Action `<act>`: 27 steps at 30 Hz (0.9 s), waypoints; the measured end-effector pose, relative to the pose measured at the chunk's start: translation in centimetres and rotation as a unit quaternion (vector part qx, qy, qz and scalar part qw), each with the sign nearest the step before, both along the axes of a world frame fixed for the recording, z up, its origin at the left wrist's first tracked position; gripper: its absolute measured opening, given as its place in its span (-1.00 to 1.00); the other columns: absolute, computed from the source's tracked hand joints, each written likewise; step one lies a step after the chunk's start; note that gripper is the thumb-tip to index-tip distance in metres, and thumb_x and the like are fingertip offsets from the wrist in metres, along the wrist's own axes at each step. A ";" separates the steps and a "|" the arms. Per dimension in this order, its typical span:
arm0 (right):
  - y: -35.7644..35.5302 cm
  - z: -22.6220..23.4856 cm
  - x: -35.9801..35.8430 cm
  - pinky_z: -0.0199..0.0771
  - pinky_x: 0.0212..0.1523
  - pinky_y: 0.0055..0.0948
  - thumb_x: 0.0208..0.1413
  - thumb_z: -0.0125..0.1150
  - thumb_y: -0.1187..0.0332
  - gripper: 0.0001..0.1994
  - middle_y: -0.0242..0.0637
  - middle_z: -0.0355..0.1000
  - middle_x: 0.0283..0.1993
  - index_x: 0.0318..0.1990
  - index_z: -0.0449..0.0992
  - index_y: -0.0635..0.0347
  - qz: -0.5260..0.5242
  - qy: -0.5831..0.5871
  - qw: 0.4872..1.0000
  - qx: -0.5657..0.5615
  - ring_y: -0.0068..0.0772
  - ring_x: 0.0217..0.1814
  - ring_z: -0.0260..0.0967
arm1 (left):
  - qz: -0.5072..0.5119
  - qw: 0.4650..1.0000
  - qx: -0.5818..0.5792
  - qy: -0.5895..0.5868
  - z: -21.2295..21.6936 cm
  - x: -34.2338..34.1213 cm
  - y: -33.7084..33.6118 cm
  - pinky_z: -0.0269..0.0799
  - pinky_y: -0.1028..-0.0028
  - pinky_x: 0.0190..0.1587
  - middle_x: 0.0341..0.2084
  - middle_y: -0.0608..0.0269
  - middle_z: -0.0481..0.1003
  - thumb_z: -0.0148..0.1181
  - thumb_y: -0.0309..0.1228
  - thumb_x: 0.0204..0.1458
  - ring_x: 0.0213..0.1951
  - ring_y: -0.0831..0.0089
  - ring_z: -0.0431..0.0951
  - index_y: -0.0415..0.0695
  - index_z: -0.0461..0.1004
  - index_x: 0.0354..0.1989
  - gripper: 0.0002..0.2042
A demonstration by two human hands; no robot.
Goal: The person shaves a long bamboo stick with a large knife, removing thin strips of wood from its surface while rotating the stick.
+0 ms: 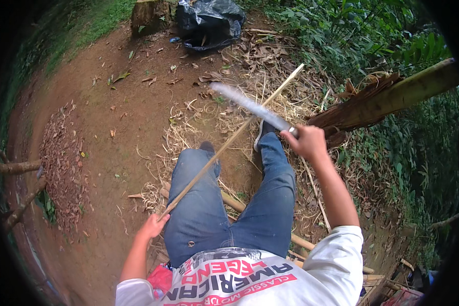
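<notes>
Sitting on dirt | left hand [152, 226] grips long stick [234, 138] low-left | right hand [307, 142] grips blurry big knife [250, 106] mid-right | best: hold stick steady, cut away from legs

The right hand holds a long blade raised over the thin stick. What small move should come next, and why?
Probably bring the blade down at a shallow angle onto the thin stick, cutting away from the body. The right hand holds it lifted and blurred above the stick, the left hand grips the stick's near end, and the stick lies across the left knee, so the knee sits close to the cut.
</notes>
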State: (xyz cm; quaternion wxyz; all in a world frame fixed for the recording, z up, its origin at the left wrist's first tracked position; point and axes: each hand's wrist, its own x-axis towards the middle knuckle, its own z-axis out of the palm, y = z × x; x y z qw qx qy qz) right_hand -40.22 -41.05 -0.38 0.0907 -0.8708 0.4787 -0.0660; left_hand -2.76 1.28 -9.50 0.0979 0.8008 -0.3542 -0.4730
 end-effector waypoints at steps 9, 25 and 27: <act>17.9 -6.7 5.4 0.49 -0.40 -0.04 0.05 0.16 -0.23 -0.40 0.03 0.46 -0.61 -0.53 0.56 0.25 0.007 -0.171 0.968 0.184 0.12 -0.49 0.48 | 0.096 0.986 0.000 0.136 -0.8 1.1 1.3 0.13 0.47 -0.63 -0.76 0.46 0.23 0.06 0.04 0.23 -0.70 0.58 0.21 -0.08 0.28 -0.67 -0.48; 25.6 -4.1 4.4 0.50 -0.25 -0.02 0.05 0.10 -0.29 -0.41 0.01 0.51 -0.50 -0.35 0.64 0.12 -0.036 -0.222 0.925 0.307 0.15 -0.35 0.50 | 0.027 0.974 0.002 0.225 4.1 -1.7 5.3 0.24 0.51 -0.69 -0.75 0.27 0.40 0.03 0.07 0.22 -0.76 0.54 0.33 -0.20 0.36 -0.64 -0.43; 25.7 -5.0 4.4 0.50 -0.25 -0.03 0.06 0.10 -0.28 -0.40 0.02 0.51 -0.49 -0.39 0.63 0.16 -0.055 -0.239 0.913 0.326 0.16 -0.36 0.50 | 0.033 0.972 0.062 0.223 4.5 -1.2 6.2 0.32 0.51 -0.60 -0.73 0.28 0.40 0.19 0.00 0.15 -0.69 0.53 0.40 -0.20 0.38 -0.62 -0.50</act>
